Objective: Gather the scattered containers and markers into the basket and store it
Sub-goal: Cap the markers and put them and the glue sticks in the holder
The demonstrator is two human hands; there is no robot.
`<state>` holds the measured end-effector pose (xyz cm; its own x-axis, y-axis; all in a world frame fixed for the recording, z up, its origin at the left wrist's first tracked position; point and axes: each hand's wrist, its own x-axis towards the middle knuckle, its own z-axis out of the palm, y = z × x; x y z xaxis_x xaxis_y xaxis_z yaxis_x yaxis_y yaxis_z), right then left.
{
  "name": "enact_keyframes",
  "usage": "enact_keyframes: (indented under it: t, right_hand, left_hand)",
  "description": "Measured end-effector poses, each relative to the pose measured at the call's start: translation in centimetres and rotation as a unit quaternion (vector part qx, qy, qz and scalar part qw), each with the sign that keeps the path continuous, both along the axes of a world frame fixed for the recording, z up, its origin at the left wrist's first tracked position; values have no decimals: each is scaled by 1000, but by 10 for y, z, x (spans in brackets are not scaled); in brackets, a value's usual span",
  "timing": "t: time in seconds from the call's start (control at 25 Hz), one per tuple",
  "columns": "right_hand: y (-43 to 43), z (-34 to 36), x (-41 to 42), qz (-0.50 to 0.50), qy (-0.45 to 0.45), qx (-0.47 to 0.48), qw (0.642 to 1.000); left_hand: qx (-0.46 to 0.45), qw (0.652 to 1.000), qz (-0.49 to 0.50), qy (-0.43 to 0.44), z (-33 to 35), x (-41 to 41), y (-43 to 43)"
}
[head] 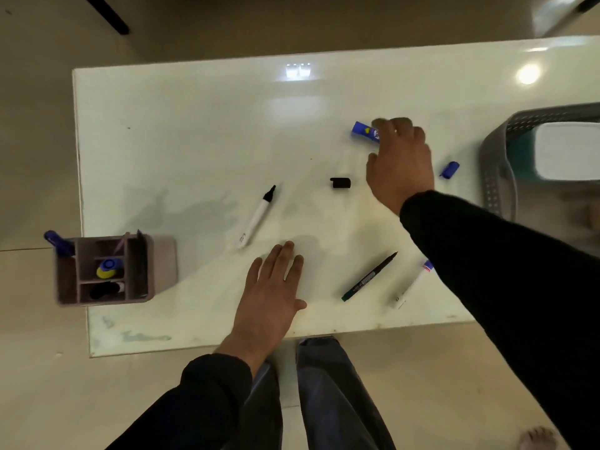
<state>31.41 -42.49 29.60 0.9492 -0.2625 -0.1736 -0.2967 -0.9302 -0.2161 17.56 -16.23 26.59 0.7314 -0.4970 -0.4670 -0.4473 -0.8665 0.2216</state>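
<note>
Three markers are still lying loose on the glossy white table (194, 125) by my count: a white marker with a black uncapped tip (257, 217), a thin dark green pen (370, 276), and a white marker with a blue-and-red end (413, 284) half tucked under my right sleeve. Two caps too, a black cap (340, 182) and a blue cap (450, 169). So I'd say we're barely started.

My right hand (401, 164) is curled over a blue glue-stick-looking tube (365, 132), fingers bent down onto one end of it (can't tell if it's actually gripped yet). My left hand (272, 287) is flat on the table, fingers spread, holding nothing.

The grey perforated plastic basket (495, 177) sits at the table's right edge with a white-lidded teal container (568, 151) already in it. The pink compartmented pen holder (104, 271) at the left edge still needs collecting, then storing the basket.
</note>
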Motion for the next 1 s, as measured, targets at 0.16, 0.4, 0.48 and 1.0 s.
enact_keyframes:
  t: [0.16, 0.4, 0.48, 1.0]
  right_hand:
    - [-21, -21, 19, 28, 59, -18, 998]
    - [-20, -10, 1, -18, 0, 42, 999]
    - [0, 7, -16, -9, -28, 61, 998]
    - [295, 100, -88, 187, -128, 293, 929]
  left_hand:
    - [2, 1000, 3, -15, -3, 1, 1]
    - [-14, 1000, 6, -22, -3, 0, 8]
    - [-28, 999, 23, -23, 3, -7, 17]
    - [32, 987, 155, -13, 34, -78, 198]
